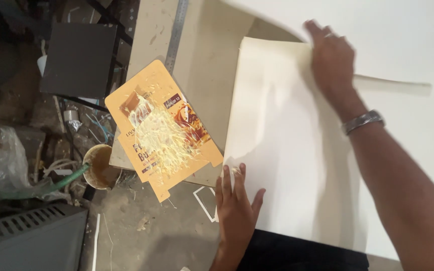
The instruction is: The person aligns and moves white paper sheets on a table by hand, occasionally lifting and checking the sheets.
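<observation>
While I watched through the head camera, the left hand lay flat, fingers spread, pressing the near-left corner of the cream sheet on the worktable. The right hand, open too, smoothed its far edge under a lifted white sheet. I judged gluing done and pressing unfinished, since the glue-smeared orange carton flat and glue pot sat aside.

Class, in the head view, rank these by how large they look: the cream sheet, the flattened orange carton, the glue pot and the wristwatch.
1. Cream sheet
2. Orange carton
3. Glue pot, on the floor, farther from the camera, so its true size is unsure
4. Wristwatch
</observation>
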